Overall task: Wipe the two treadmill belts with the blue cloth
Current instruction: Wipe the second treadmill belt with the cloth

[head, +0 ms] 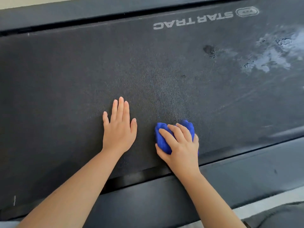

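Your right hand (180, 143) grips the blue cloth (162, 139), soft and bunched, so keep it balled; left hand (119, 127) rests flat, fingers straight, on the belt (65, 79).

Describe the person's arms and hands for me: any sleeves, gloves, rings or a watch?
The left hand and right hand are bare: no gloves, and no rings show on the fingers in view. The left arm and right arm are bare too, with no sleeve, watch or bracelet as far as the picture's lower edge. Nails look short and unpainted.
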